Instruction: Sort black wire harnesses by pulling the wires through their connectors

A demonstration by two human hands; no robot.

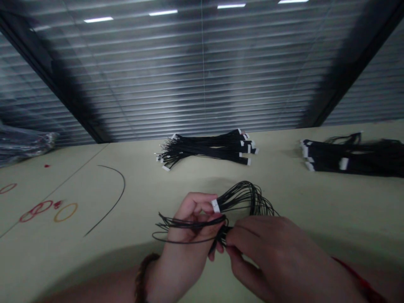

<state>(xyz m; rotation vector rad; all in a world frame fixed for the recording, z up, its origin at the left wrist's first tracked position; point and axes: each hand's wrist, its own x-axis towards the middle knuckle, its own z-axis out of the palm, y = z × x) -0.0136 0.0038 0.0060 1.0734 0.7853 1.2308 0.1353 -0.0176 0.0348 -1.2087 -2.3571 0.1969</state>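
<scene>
Near the front of the table, my left hand (pixel 189 242) is closed around a bundle of thin black wires (pixel 252 198). A white connector (pixel 215 205) at one end of the bundle rests by its fingertips. Loose wire ends loop out to the left across the palm and wrist. Just to the right, my right hand (pixel 268 248) pinches the same bundle close to the left fingers. The wires arch up between both hands and pass behind the right hand, which hides part of them.
Black cable bundles with white connectors (pixel 214 147) lie at the back centre, and more cables (pixel 356 158) at the back right. Red rubber bands (pixel 36 211), a yellow band (pixel 65 212) and a single black wire (pixel 123 185) are on the left. A clear plastic bag (pixel 25 145) sits back left, before window blinds.
</scene>
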